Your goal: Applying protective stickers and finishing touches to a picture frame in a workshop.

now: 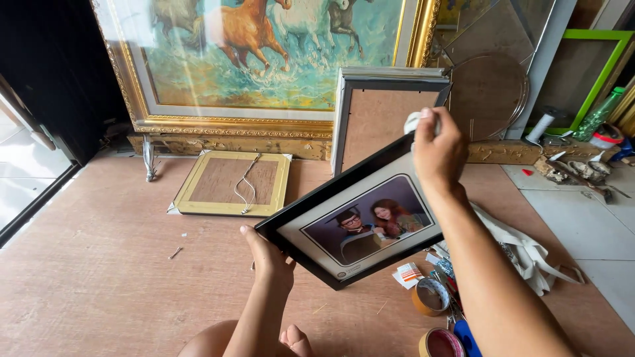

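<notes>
A black picture frame point(311, 208) with a white mat and a portrait photo of two people is held tilted above a brown wooden floor point(99, 277). My left hand point(268, 259) grips its lower left edge. My right hand point(438, 149) is closed on a small white wad, probably a cloth point(413, 122), pressed at the frame's upper right corner.
A large gold-framed horse painting point(264, 59) leans at the back. A grey frame stack point(383, 106) stands behind my right hand. A yellow frame point(228, 184) lies face down. Tape rolls point(430, 296), small tools and a white bag point(522, 254) lie at right.
</notes>
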